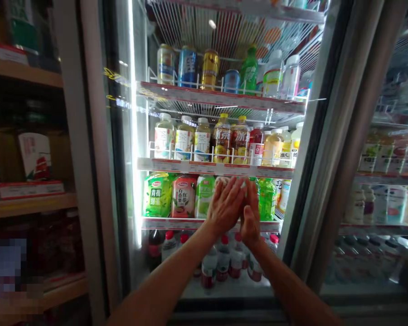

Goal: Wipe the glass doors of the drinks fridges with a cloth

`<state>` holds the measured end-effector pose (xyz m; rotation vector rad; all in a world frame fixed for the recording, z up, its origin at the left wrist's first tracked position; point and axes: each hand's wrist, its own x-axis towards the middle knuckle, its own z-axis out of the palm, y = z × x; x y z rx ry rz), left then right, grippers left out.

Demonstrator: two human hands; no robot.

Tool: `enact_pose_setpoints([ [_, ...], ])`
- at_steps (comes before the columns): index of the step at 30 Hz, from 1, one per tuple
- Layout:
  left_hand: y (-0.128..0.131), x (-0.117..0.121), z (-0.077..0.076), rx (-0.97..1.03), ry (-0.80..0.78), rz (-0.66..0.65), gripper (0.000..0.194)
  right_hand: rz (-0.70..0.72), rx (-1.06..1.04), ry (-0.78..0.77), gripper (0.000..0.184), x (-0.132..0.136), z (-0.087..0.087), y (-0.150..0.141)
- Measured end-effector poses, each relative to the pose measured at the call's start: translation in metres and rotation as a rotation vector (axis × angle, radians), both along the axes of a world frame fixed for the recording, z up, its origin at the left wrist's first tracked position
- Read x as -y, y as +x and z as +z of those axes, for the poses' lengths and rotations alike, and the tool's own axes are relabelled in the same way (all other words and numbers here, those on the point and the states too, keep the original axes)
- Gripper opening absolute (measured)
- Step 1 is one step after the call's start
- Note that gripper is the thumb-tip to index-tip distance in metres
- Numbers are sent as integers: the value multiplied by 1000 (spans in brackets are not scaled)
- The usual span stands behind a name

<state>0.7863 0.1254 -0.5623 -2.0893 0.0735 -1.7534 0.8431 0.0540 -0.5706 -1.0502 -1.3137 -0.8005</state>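
Note:
My left hand [226, 206] lies with its fingers stretched forward against the glass door of a lit drinks cooler. A pale, crumpled cloth [221, 181] peeks out at its fingertips, pressed under the hand; most of it is hidden. Close beside it, my right hand [251, 222] is raised with its fingers extended and held together, its thumb apart. I see nothing held in the right hand. Behind the hands is a shelf with green bottles [157, 194] and a red tea bottle [183, 196].
Cans and bottles line the upper shelf [221, 92], and tea bottles [201, 139] stand on the middle one. Red-capped bottles [223, 258] fill the bottom. A metal door frame [340, 136] rises at right; a wooden shelf unit [30, 203] is at left.

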Motion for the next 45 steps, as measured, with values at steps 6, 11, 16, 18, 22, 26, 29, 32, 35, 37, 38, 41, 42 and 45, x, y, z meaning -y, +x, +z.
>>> enact_pose_setpoints([
  [6,-34,-44,22,-17,211,117,28,-490,264,252,53,14,49,63],
  [11,-102,-95,50,467,-192,183,33,-667,250,233,53,15,52,88],
  [16,-79,-79,41,326,-169,64,35,-699,296,215,52,11,45,81],
  [18,-59,-66,34,181,-20,4,22,-699,302,219,51,11,45,81],
  [22,-58,-65,33,138,137,19,10,-682,297,220,50,13,44,85],
  [26,-99,-96,42,333,55,134,21,-671,296,235,49,13,43,87],
  [29,-120,-115,48,398,-11,136,24,-682,301,251,48,11,43,86],
  [32,-108,-105,43,362,25,86,29,-700,302,264,47,10,44,85],
  [35,-72,-74,28,197,131,63,34,-695,316,274,45,10,45,85],
  [37,-52,-57,18,73,187,93,37,-684,327,273,43,10,45,84],
  [38,-48,-54,14,22,208,108,37,-680,331,271,43,11,45,84],
  [41,-67,-71,12,8,212,137,39,-677,326,262,43,13,44,85],
  [42,-82,-83,14,61,183,153,41,-678,323,259,43,14,44,86],
  [45,-124,-119,21,324,1,222,46,-701,302,236,45,12,43,83],
])
